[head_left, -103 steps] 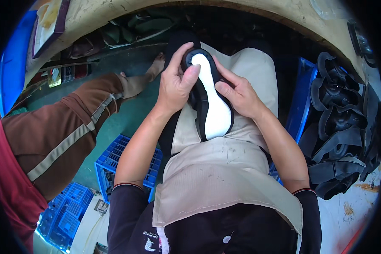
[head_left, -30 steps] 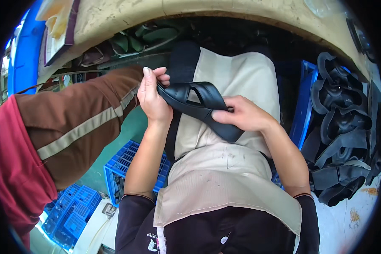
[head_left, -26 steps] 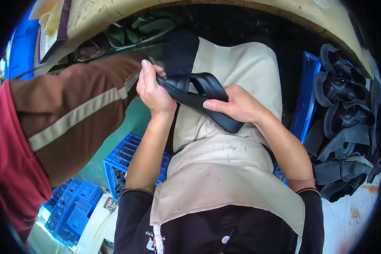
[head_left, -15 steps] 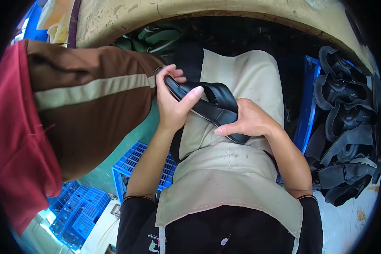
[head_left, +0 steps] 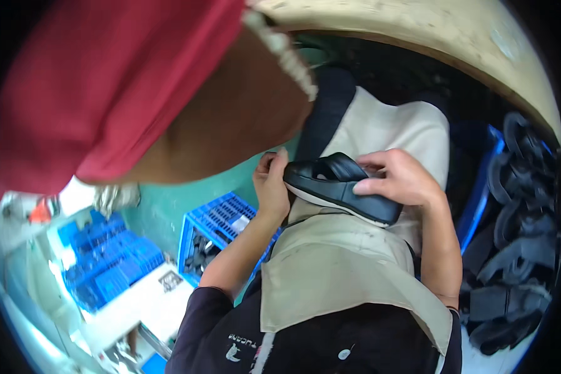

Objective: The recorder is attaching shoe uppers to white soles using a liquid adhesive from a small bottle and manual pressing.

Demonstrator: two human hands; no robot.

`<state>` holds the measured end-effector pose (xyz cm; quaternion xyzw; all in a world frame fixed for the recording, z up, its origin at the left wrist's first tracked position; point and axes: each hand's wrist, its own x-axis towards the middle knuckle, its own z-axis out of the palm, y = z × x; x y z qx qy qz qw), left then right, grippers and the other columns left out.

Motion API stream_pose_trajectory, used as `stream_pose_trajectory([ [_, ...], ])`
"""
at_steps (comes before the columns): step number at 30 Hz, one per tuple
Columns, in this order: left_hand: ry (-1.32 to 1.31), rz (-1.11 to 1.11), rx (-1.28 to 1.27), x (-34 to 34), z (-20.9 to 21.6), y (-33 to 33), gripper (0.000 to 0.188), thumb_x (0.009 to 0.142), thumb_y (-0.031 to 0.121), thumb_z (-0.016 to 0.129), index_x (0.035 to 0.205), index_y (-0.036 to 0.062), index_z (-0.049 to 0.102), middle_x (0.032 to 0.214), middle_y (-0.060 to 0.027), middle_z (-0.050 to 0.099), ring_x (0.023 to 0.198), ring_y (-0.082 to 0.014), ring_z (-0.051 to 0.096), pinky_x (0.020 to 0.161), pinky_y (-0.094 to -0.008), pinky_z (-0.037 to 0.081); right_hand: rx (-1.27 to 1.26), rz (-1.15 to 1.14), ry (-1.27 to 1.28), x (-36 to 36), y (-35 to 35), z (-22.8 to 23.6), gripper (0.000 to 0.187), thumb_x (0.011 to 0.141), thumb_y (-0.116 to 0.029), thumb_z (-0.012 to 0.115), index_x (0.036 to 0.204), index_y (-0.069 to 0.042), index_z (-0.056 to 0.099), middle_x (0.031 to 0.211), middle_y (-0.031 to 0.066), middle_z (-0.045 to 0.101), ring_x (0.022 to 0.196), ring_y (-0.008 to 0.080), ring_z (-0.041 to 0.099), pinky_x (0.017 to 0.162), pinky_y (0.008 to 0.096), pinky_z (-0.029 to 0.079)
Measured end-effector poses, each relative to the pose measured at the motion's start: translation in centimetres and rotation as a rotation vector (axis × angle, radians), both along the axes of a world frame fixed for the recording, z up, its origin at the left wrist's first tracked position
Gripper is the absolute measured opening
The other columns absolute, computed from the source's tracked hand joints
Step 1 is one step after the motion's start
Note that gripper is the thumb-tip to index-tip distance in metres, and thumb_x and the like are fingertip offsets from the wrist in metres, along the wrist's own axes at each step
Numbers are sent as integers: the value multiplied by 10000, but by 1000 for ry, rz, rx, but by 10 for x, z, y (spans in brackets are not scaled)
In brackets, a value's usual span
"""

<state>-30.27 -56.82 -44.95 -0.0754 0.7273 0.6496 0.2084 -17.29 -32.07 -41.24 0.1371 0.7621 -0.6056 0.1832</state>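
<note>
A black sandal [head_left: 330,186] with crossed straps and a pale sole edge lies tilted above my apron-covered lap. At its left end my left hand [head_left: 273,186] closes on the tip, thumb up and fingers curled. My right hand [head_left: 405,177] grips the other end, with the thumb on the side of the sandal and the fingers reaching over by the strap opening. The sandal's underside is hidden. Beneath the hands spreads a beige apron [head_left: 393,128].
A person in red and brown clothing [head_left: 230,118] stands close at the upper left. Blue crates [head_left: 221,215] sit at left, one holding dark items. More black sandals [head_left: 523,243] are stacked at right beside a blue crate edge [head_left: 480,187]. A worn beige tabletop [head_left: 430,28] curves across the top.
My view has swung left. The sandal has turned flatter, its side now facing me, and my left hand has shifted to its tip. The other person's clothing fills more of the upper left.
</note>
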Motion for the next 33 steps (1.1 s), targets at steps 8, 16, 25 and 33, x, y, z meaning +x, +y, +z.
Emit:
stream_pose_trajectory([
  [8,660,549,-1105,-25,125,-324,429,908,431,698,865,6,662,794,-97,671,701,-246,588,737,-355,498,-3,-183,197,-5,-65,-1,461,788,-104,728,1190,114,672,1080,161,720,917,246,658,817,317,552],
  [16,615,-220,-1234,126,54,-350,290,853,261,758,1028,32,720,929,-118,732,826,-305,690,769,-368,541,56,-131,183,92,-107,7,451,789,-108,727,1195,83,680,1101,187,727,911,259,685,821,341,557],
  [25,922,-1144,-113,207,98,73,221,773,42,747,989,6,722,932,-109,743,785,-285,679,751,-343,545,621,-390,396,237,-4,50,337,776,-185,782,1077,-63,689,978,102,704,862,292,684,779,369,541],
  [33,803,-1413,599,286,251,202,178,744,16,762,919,1,731,874,-98,746,726,-264,675,721,-322,545,1060,-794,466,394,-24,312,123,809,-97,762,917,-46,734,908,44,731,693,197,667,660,293,544],
])
